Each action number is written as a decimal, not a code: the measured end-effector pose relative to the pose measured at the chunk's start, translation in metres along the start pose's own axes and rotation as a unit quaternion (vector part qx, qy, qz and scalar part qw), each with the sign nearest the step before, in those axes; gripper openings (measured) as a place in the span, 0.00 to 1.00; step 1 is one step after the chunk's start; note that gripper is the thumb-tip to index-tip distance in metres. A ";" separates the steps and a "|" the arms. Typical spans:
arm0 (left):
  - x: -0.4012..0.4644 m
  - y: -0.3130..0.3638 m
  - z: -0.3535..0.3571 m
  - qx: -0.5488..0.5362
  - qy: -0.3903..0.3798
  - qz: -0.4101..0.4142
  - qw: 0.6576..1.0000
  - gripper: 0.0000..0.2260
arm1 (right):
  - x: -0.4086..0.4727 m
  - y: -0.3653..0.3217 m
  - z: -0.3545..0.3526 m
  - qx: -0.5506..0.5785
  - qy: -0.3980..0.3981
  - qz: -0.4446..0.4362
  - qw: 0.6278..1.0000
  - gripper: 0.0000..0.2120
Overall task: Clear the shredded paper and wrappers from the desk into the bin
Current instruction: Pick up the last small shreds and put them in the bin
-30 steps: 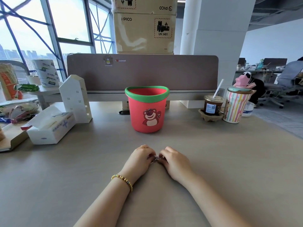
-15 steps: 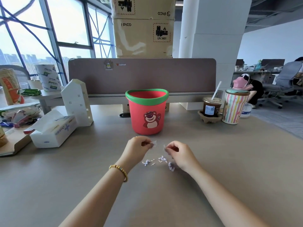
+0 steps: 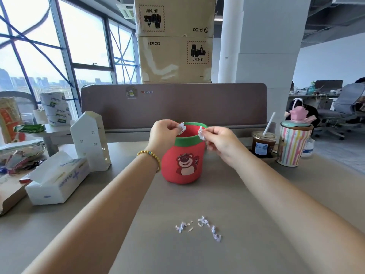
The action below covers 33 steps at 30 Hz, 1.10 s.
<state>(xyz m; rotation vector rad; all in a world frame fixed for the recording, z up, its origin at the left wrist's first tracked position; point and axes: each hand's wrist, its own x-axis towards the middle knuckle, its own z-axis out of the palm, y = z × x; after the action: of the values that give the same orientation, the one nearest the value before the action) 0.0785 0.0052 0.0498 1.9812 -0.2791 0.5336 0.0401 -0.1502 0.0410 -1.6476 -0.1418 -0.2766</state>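
1. Both hands had risen from the desk (image 3: 256,224) since half a second before and hung over the mouth of the red bin (image 3: 183,161), each carrying paper up from the pile.
2. The left hand (image 3: 164,135) pinched a small white clump of shredded paper (image 3: 181,127) between thumb and fingertips, the clump jutting out past the fingers above the bin's green rim.
3. The right hand (image 3: 221,141) pinched a second clump (image 3: 201,133) the same way, the scrap protruding leftward from its fingertips over the rim's right side.
4. More scraps (image 3: 199,226) lay scattered on the desk, well short of the bin and between the two forearms, touched by neither hand.
5. A tissue box (image 3: 57,180) and a white house-shaped model (image 3: 90,141) stood to the left; an iced coffee (image 3: 263,143) and a striped cup (image 3: 292,147) stood to the right.
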 end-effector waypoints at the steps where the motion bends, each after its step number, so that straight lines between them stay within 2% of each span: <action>1: 0.011 0.003 0.002 0.013 0.004 0.005 1.000 0.05 | 0.012 -0.006 0.002 -0.008 0.006 -0.010 1.000 0.09; 6: 0.050 0.005 0.015 0.113 0.017 0.029 0.993 0.07 | 0.064 -0.016 0.014 -0.192 0.058 -0.068 0.977 0.11; 9: 0.060 -0.003 0.019 0.193 -0.042 0.017 0.980 0.12 | 0.082 -0.009 0.019 -0.343 0.054 -0.092 0.933 0.07; 11: 0.063 -0.009 0.022 0.245 -0.081 0.001 0.966 0.16 | 0.087 -0.004 0.019 -0.412 0.023 -0.095 0.906 0.12; 13: 0.065 -0.013 0.022 0.265 -0.093 -0.006 0.960 0.16 | 0.090 0.001 0.018 -0.453 0.009 -0.098 0.886 0.14; 17: 0.061 -0.016 0.016 0.241 -0.072 0.025 0.968 0.16 | 0.082 0.006 0.017 -0.451 0.023 -0.105 0.886 0.14; 21: 0.030 -0.009 0.011 0.148 -0.016 0.061 0.987 0.10 | 0.050 0.013 0.017 -0.397 0.074 -0.176 0.898 0.13; 25: -0.019 -0.020 0.013 0.154 0.026 0.142 0.977 0.09 | 0.003 0.038 0.015 -0.374 0.128 -0.242 0.886 0.13; 28: -0.059 -0.040 0.020 0.155 0.014 0.134 0.979 0.09 | -0.037 0.065 0.015 -0.353 0.113 -0.216 0.903 0.14; 33: -0.130 -0.068 0.025 0.180 -0.067 0.080 0.978 0.11 | -0.097 0.108 0.004 -0.366 0.052 -0.101 0.924 0.14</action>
<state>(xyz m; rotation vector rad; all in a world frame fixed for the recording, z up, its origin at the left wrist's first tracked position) -0.0011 0.0085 -0.0762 2.3650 -0.4549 0.5867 -0.0248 -0.1501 -0.0888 -2.3586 -0.1352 -0.6290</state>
